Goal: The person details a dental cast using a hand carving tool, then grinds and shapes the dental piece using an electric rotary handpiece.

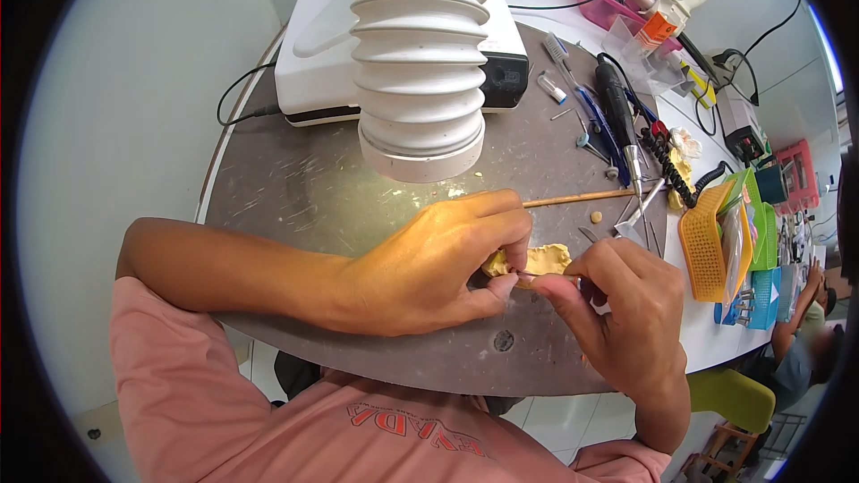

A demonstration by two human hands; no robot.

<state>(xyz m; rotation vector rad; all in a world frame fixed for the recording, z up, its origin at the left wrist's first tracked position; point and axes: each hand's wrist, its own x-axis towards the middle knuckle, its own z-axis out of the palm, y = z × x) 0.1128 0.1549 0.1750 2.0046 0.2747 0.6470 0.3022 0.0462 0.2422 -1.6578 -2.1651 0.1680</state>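
Observation:
A yellow plaster dental model [548, 259] lies low over the bench in front of me. My left hand [438, 255] is closed on its left end, the fingers curled over the top and the thumb below. My right hand [626, 295] pinches a slim dental carving tool [544, 276], its tip against the model's near side by my left fingertips. Most of that tool is hidden by the right fingers. Beyond the model a thin wooden stick [577, 200] lies on the bench, with a small tan piece [596, 216] near it.
A white ribbed suction hose [420, 63] hangs over the brown bench [295, 179], before a white machine [313, 45]. To the right lie a black handpiece [616, 98], a brush [557, 49] and small tools. Yellow [702, 255] and blue [765, 295] baskets stand farther right. Another person sits at far right.

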